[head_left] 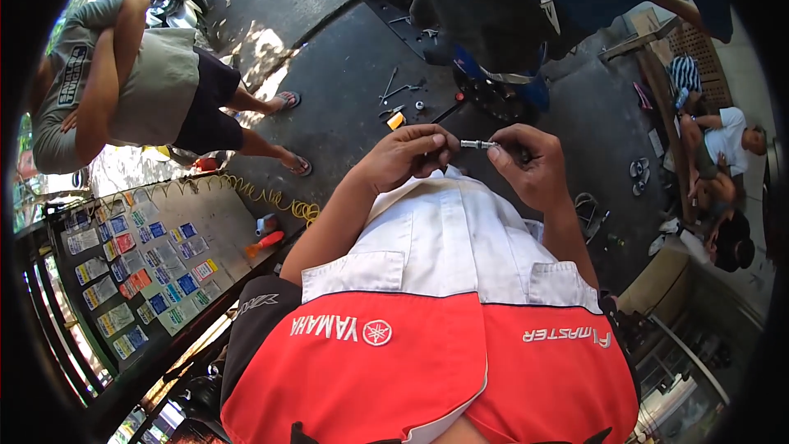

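In front of my white-and-red shirt, both hands meet at a small silvery cylindrical metal part (477, 145). My left hand (411, 150) pinches one end with thumb and fingers. The other end sits at the thumb and bent fingers of my right hand (532, 158). The part lies about level, its middle showing between the hands. Its exact kind is too small to tell. Beyond my hands stands a motorcycle (485, 16), with its dark wheel (491, 99) closest to me. A yellow-and-white small box (397, 121) and pliers (392, 111) rest on the floor beyond my left hand.
Wrenches (389, 84) lie on the dark floor. A person (148, 90) stands at the left with folded arms. Below them, a workbench (222, 230) bears several colourful packets, an orange-handled tool (265, 243) and a coiled yellow hose (263, 193). Another person (727, 144) sits on a bench at the right.
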The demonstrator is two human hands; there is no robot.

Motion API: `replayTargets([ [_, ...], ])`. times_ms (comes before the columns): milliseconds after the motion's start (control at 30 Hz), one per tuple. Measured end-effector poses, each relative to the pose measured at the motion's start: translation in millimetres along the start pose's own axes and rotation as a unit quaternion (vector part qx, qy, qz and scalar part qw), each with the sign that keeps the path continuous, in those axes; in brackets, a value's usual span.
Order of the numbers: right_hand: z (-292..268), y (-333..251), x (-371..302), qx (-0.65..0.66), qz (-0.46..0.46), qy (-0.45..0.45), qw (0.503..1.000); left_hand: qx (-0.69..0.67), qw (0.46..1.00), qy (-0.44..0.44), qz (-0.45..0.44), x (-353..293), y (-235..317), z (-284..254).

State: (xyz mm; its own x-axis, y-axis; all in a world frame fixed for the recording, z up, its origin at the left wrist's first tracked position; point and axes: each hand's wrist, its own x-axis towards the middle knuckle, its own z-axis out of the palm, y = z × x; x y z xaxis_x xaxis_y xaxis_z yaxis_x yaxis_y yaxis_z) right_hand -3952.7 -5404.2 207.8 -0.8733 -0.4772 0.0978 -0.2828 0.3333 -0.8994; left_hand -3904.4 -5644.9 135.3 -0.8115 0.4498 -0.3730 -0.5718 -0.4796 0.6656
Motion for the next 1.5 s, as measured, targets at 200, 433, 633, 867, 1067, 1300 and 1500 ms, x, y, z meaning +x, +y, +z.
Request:
replayTargets([
  [200, 6.2, 6.5, -15.8, -0.016, -0.007, -0.008, 1.000, 0.164, 0.986, -0.019, -0.007, -2.8, 6.8, 29.1],
  [433, -0.7, 8.1, -21.7, 0.070, 0.063, 0.003, 0.996, 0.288, 0.951, -0.009, 0.107, 7.0, 6.5, 38.9],
  [633, -12.1, -5.6, -15.7, -0.075, -0.060, -0.029, 0.995, 0.246, 0.961, 0.014, 0.130, 5.3, 19.8, 42.3],
  [867, -13.7, -19.5, -25.6, -0.049, -0.007, -0.035, 0.998, 0.250, 0.959, 0.007, 0.136, -6.4, 27.1, 54.6],
  [1067, -0.2, -22.1, -21.3, -0.068, -0.096, 0.029, 0.993, 0.244, 0.958, 0.005, 0.148, -10.4, 25.2, 55.5],
  [1300, 9.4, -14.2, -23.3, -0.038, -0.095, 0.053, 0.993, 0.240, 0.959, 0.008, 0.153, -15.5, 28.5, 59.6],
  [1500, 8.6, -14.3, -22.0, -0.036, -0.102, 0.038, 0.993, 0.221, 0.957, 0.012, 0.189, -15.5, 23.0, 60.7],
])
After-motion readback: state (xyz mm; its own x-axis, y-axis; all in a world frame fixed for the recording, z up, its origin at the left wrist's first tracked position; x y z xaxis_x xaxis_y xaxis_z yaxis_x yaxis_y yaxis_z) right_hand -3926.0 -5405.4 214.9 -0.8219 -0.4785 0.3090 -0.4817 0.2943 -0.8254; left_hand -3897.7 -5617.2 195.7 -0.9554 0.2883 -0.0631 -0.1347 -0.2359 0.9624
